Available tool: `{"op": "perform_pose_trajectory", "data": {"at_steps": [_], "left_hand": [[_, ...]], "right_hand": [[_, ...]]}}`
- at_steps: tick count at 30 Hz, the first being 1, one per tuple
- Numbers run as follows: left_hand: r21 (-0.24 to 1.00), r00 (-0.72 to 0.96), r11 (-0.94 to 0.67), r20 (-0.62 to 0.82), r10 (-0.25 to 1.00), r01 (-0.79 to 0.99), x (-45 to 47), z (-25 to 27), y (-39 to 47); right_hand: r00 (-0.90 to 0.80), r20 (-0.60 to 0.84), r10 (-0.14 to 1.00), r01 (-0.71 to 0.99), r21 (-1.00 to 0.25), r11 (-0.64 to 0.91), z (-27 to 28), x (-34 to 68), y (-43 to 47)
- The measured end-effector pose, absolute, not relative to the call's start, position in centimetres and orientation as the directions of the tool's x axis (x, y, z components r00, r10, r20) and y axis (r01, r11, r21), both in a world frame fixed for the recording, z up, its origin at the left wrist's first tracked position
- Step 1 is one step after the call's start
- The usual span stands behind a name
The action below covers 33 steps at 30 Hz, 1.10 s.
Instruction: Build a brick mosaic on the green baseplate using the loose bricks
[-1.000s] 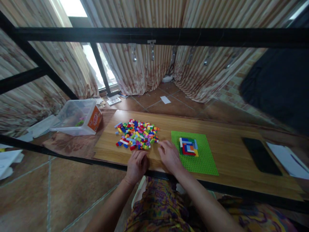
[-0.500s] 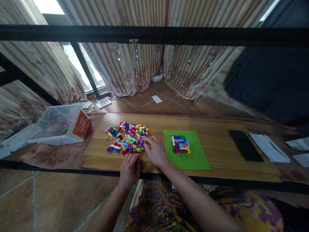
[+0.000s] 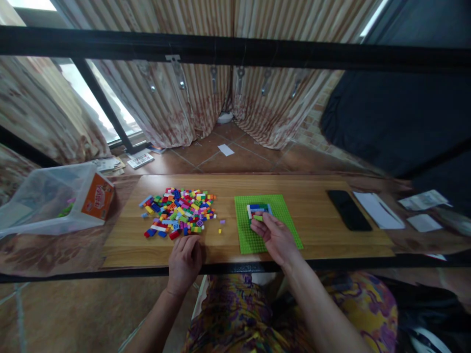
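Between the thumb and fingers of my right hand (image 3: 276,236) is a small green brick (image 3: 259,217). The hand is over the bright green baseplate (image 3: 286,211), covering much of the low structure of coloured bricks (image 3: 253,208) built on it. Whether the held brick touches the structure I cannot tell. My left hand (image 3: 185,256) rests at the table's front edge, fingers curled closed, with nothing visible in them. Just beyond its knuckles lies the pile of loose coloured bricks (image 3: 184,211). A yellow brick (image 3: 220,231) and a purple brick (image 3: 222,222) lie apart from the pile.
A clear plastic box (image 3: 47,189) with an orange label stands at the left. On the right of the wooden table (image 3: 312,245) lie a black phone-like slab (image 3: 349,210) and white paper (image 3: 379,211). A black bar (image 3: 235,49) crosses above the table's far side.
My right hand has moved from the brick pile rightward to over the baseplate, now with a green brick. My left hand stays by the pile. The view has turned slightly right.
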<state>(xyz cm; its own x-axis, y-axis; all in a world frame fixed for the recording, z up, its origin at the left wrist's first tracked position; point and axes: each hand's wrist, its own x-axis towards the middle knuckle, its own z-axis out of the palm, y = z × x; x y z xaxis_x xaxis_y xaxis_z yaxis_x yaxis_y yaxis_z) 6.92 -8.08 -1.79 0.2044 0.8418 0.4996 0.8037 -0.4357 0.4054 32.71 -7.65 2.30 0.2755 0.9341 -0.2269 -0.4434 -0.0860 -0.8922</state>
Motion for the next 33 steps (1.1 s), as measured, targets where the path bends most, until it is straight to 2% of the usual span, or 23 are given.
{"op": "perform_pose_trajectory", "data": {"at_steps": [5,9,12,16,19,22,27,33], "left_hand": [[0.386,0.219,-0.448,0.508,0.833,0.806,6.9,-1.9,-8.0],[0.379,0.223,-0.452,0.514,0.828,0.807,6.9,-1.8,-8.0],[0.377,0.226,-0.457,0.519,0.825,0.805,6.9,-1.9,-8.0],[0.356,0.231,-0.459,0.527,0.818,0.814,6.9,-2.0,-7.9],[0.343,0.236,-0.460,0.531,0.814,0.819,6.9,-1.8,-7.9],[0.334,0.241,-0.462,0.531,0.813,0.822,6.9,-1.7,-7.9],[0.328,0.244,-0.465,0.535,0.809,0.822,6.9,-1.7,-7.9],[0.322,0.244,-0.468,0.543,0.803,0.823,7.0,-1.7,-7.9]], "right_hand": [[0.272,-0.248,0.930,-0.488,-0.869,-0.089,3.0,33.7,-8.3],[0.330,-0.208,0.921,-0.433,-0.900,-0.048,3.1,35.5,-8.5],[0.435,-0.191,0.880,-0.299,-0.952,-0.058,2.6,37.3,-8.3],[0.503,-0.095,0.859,0.000,-0.994,-0.110,2.0,38.9,-7.7],[0.477,0.040,0.878,0.263,-0.960,-0.099,1.8,39.4,-7.2],[0.422,0.133,0.897,0.479,-0.873,-0.096,1.8,39.4,-6.6],[0.341,0.196,0.919,0.618,-0.784,-0.062,1.6,39.4,-5.4],[0.332,0.165,0.929,0.634,-0.768,-0.090,0.8,39.1,-4.2]]}}
